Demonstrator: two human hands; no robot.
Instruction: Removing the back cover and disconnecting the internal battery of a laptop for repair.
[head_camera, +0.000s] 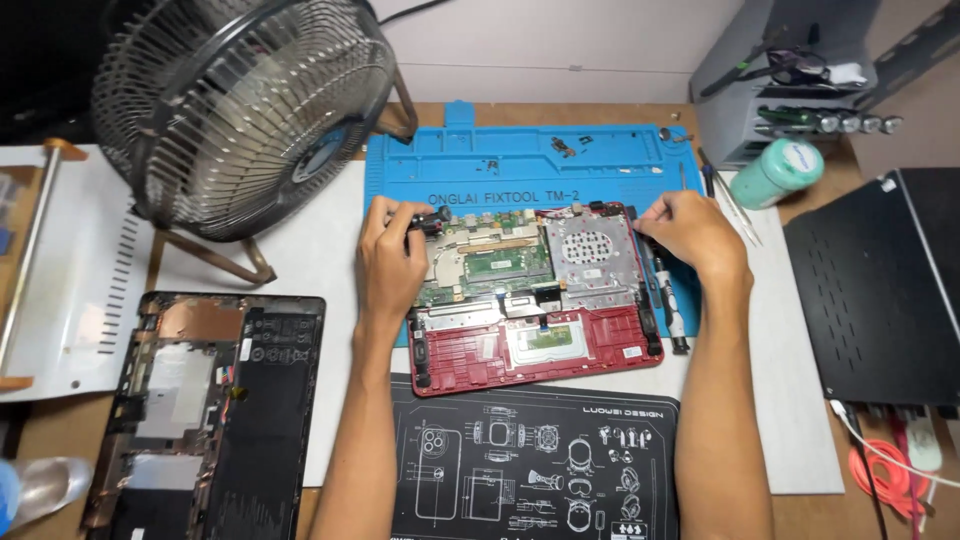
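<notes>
An opened red laptop base (530, 345) lies in the middle of the desk, its far edge on a blue silicone work mat (520, 165) and its near edge just touching a black mat with white line drawings (535, 465). The cover is off: a green circuit board (490, 262) with copper-coloured parts fills the far left, a silver metal plate with a round perforated patch (590, 255) sits at the far right, and the red inner shell with a pale touchpad back shows along the near side.

The left hand (392, 258) comes in from the near side, forearm straight, and rests on the laptop's far left corner. Its fingers curl forward and pinch a small dark part (432, 220) at that corner between thumb and fingertips. The right hand (690, 232) reaches over the far right corner, knuckles up, fingers pressed together and bent down onto the edge of the shell; what they grip underneath I cannot tell.

A dark screwdriver (668, 300) lies just right of the laptop. A wire-caged fan (240, 110) stands at the far left, and another stripped dark laptop chassis (210, 410) lies at the near left.
</notes>
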